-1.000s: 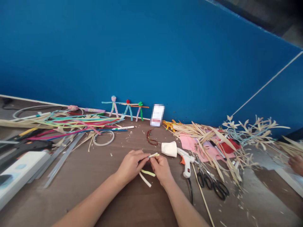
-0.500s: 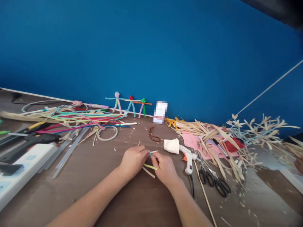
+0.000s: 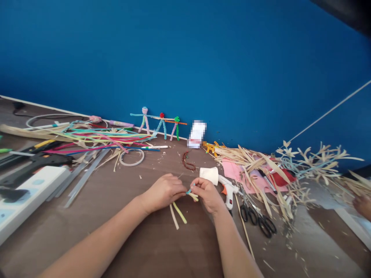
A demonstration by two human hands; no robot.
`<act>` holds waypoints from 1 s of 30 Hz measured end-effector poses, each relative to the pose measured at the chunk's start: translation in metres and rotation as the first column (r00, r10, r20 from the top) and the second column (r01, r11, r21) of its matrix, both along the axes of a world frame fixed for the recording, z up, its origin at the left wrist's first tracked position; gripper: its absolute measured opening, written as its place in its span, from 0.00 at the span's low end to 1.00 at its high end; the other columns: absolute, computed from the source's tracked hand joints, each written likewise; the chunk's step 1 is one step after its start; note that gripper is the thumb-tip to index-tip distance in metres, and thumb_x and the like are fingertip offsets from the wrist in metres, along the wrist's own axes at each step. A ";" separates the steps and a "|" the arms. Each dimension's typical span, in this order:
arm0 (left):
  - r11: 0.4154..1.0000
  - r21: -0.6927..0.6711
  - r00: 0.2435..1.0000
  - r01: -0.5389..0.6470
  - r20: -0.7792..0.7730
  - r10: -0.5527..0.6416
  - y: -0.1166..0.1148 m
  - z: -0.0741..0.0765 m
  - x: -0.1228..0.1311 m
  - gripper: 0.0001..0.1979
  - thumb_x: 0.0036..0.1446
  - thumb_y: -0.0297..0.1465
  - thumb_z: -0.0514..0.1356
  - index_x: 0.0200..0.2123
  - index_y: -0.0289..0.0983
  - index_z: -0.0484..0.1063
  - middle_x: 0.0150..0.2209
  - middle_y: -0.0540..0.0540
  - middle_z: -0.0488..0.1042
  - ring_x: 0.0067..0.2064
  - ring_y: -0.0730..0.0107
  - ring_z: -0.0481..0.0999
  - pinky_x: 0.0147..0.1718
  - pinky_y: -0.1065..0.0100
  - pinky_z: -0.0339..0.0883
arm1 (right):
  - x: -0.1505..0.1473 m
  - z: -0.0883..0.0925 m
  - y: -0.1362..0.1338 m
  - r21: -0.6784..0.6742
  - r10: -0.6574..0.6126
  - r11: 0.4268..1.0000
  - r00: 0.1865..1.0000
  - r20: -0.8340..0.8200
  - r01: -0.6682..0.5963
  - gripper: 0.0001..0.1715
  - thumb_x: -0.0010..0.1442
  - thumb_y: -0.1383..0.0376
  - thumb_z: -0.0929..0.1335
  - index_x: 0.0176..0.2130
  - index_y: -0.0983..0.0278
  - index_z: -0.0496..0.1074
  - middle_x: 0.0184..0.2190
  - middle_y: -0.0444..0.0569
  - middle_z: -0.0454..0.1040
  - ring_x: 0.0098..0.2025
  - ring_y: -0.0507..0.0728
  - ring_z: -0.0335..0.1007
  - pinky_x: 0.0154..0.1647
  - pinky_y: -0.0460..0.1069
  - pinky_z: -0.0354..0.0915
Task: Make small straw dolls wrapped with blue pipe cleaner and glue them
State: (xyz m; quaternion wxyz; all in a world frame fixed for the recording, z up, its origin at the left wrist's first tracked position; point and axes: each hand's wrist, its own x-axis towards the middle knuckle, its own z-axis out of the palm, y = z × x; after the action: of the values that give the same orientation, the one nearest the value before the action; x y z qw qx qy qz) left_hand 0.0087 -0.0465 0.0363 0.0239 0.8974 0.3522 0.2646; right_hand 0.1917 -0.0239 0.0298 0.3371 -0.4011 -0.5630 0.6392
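My left hand [image 3: 167,192] is closed on a small bundle of pipe cleaners. Below its fingers hang a yellow-green pipe cleaner [image 3: 180,213] and a cream one [image 3: 174,217]. Out of its fingertips, toward the right, stick short pale yellow ends [image 3: 193,197]. My right hand [image 3: 208,194] pinches a blue pipe cleaner [image 3: 190,189] that meets the bundle at the left fingertips. Three pipe-cleaner figures, one with a pink head [image 3: 145,111], one with a red [image 3: 162,115] and one with a green [image 3: 177,119], stand against the wall.
A white glue gun [image 3: 229,192] with a paper cup [image 3: 209,175] over its front lies right of my hands, beside black-handled scissors [image 3: 266,226]. Dried strips [image 3: 249,158] pile behind. Loose pipe cleaners [image 3: 95,136] and a power strip [image 3: 37,199] are left. Another person's hand [image 3: 362,206] shows far right.
My right hand has moved outward and up, its fingers now pinching the blue pipe cleaner. The yellow-green and cream ends hang more steeply under my left hand. The view has shifted slightly.
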 end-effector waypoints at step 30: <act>0.941 -0.161 0.891 -0.297 0.307 0.334 -0.001 -0.008 0.006 0.09 0.53 0.31 0.52 0.32 0.39 0.72 0.31 0.49 0.76 0.30 0.72 0.72 0.33 0.69 0.58 | -0.023 -0.009 -0.013 -0.007 -0.012 1.000 0.998 0.064 0.013 0.15 0.52 0.56 0.63 0.27 0.67 0.64 0.13 0.38 0.60 0.11 0.44 0.50 0.12 0.41 0.46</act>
State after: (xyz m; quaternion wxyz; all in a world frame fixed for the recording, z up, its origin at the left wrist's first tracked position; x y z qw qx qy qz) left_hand 0.0144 -0.0475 0.0286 0.0885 0.7685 0.4982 0.3916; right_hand 0.1692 -0.0372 0.0206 0.3214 -0.4261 -0.5685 0.6260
